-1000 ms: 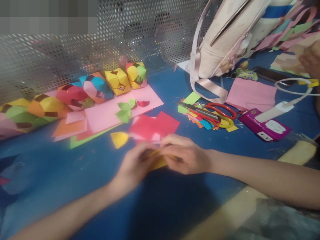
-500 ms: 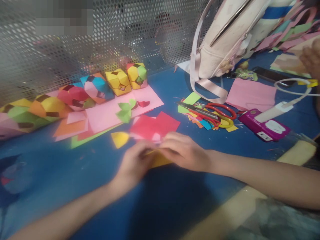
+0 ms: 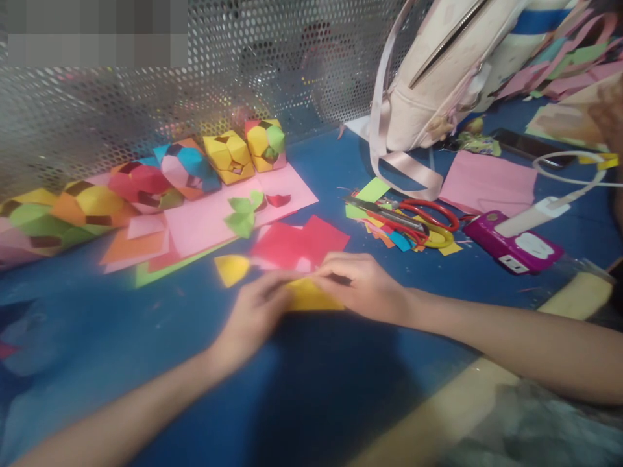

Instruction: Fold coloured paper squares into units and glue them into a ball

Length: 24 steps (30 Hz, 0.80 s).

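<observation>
A piece of yellow paper (image 3: 314, 296) is between my two hands, just above the blue table (image 3: 195, 331). My left hand (image 3: 263, 305) is closed on its left end, while the fingers of my right hand (image 3: 363, 285) pinch its upper right part. Beyond my hands lie red paper pieces (image 3: 296, 243) over pink ones. A small folded yellow piece (image 3: 232, 269) rests left of them, with green folded pieces (image 3: 242, 214) and a small red piece (image 3: 279, 200) on a pink sheet (image 3: 195, 227) farther back.
Folded paper balls (image 3: 146, 185) line the perforated metal panel (image 3: 219, 71). Red-handled scissors (image 3: 433, 214) lie on paper scraps, near a purple box (image 3: 516, 245) with a white cable. A pale bag (image 3: 418, 84) stands behind. Another person's hand (image 3: 608, 110) is at the right edge.
The yellow paper has risen slightly and more of its face shows between my hands. My right hand has shifted slightly up. The camera view has moved a little.
</observation>
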Available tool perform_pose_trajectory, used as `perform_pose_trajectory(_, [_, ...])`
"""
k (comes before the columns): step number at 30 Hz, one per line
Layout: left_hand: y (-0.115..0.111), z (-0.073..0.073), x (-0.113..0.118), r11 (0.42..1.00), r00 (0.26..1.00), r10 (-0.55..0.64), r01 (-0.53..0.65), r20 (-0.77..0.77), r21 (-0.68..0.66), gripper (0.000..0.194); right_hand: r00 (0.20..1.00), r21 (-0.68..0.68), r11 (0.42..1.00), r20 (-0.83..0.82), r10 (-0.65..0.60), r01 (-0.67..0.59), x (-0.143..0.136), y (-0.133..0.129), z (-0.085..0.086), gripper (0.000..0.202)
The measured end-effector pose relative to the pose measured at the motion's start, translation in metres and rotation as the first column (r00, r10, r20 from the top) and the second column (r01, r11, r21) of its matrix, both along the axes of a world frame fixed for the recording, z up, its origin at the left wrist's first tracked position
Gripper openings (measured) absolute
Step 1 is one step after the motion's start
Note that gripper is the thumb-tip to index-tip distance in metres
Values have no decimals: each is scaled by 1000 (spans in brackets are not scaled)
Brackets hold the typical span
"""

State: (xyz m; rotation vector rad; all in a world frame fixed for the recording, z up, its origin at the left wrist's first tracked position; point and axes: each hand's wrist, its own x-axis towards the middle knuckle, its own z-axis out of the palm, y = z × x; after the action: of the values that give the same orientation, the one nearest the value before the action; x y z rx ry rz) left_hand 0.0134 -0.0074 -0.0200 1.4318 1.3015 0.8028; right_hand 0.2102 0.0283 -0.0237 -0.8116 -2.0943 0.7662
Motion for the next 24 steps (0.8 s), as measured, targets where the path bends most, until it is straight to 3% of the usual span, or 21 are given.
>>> perform_pose_trajectory(7, [0,4,2,1000,1000,-27,27,4,1,26,999,166,986,-3,32,-31,1,0,-2,17])
perform_pose_trajectory(16, [1,2,1,998,992,-25,32,-123,51,29,1000,-35,999,0,-4,4,1,1,2,19])
perform_pose_trajectory(24, [-1,4,2,999,993,-29,31,-118,20,27,1000,117,993,9,12,-13,3,0,1,23])
